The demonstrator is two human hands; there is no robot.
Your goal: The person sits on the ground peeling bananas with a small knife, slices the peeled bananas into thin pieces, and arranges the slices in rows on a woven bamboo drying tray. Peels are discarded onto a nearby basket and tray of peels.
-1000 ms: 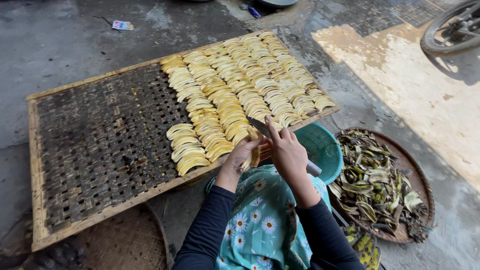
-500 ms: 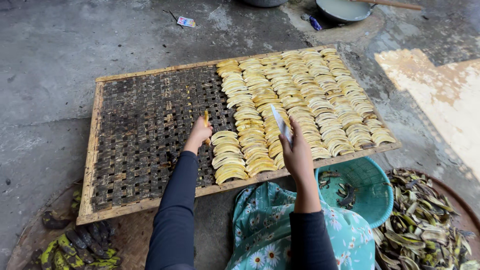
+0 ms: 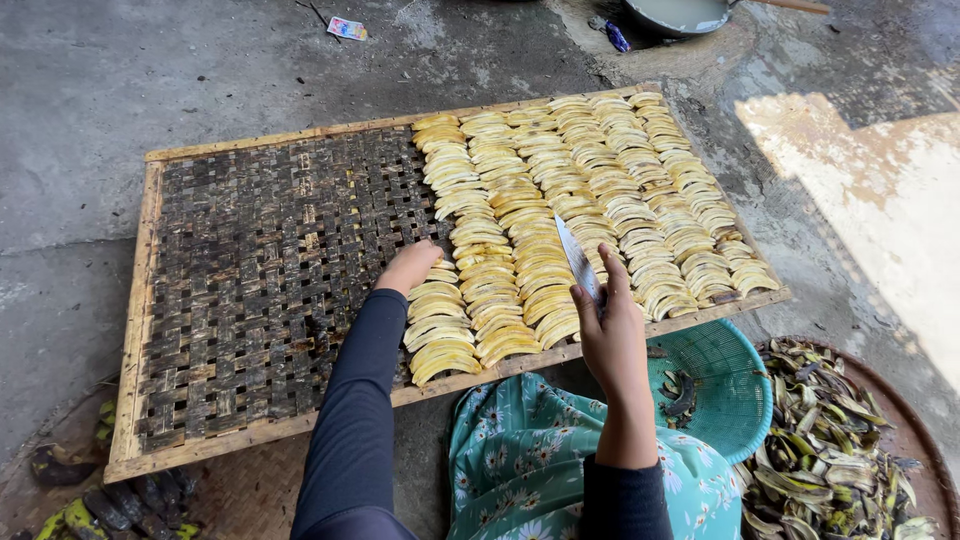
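The woven drying tray (image 3: pixel 260 290) lies on the concrete floor (image 3: pixel 90 110), its left half bare mesh out to the wooden rim, its right half packed with rows of banana slices (image 3: pixel 560 200). At the rows' left edge the left hand (image 3: pixel 408 266) presses down, fingers curled over a slice. The right hand (image 3: pixel 612 335) grips a knife (image 3: pixel 577 258), blade up, over the near rim.

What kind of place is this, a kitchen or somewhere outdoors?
Likely an outdoor yard for drying fruit: bare concrete ground in sunlight, a woven drying rack covered in banana slices, and a tray of peels.
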